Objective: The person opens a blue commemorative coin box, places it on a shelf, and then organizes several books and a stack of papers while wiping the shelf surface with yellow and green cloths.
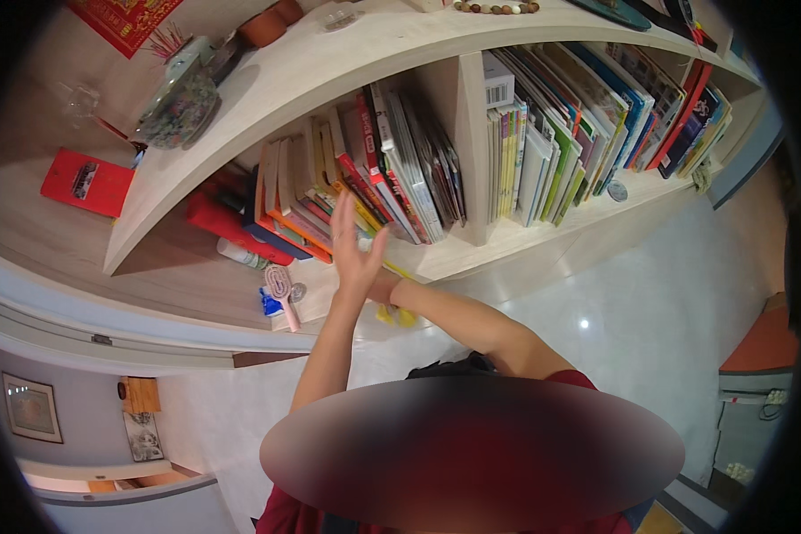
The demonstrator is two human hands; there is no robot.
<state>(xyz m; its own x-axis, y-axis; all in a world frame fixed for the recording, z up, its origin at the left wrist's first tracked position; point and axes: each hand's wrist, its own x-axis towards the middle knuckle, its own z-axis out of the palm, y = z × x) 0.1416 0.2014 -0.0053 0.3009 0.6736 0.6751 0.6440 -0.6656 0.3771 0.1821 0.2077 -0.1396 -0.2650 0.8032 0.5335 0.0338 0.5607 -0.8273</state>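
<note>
My left hand [352,247] is raised at the front of the left shelf bay, its fingers apart and nothing seen in it, close to the spines of a row of leaning books [367,190]. Behind and below its wrist is my right hand [384,288], mostly hidden by the left forearm. Beside the right hand a yellow cloth [396,316] hangs over the shelf edge; whether the fingers grip it cannot be told. To the left, a pink hairbrush [282,287] lies near a blue packet [269,303] and a white bottle [241,254].
An upright divider [472,147] separates the bays; books [547,160] and a white box [497,83] fill the right one. On the top shelf [287,63] stand a glass vase [180,107], a terracotta pot [262,28] and a bead bracelet [497,8]. A round disc [617,191] lies at the lower shelf's edge.
</note>
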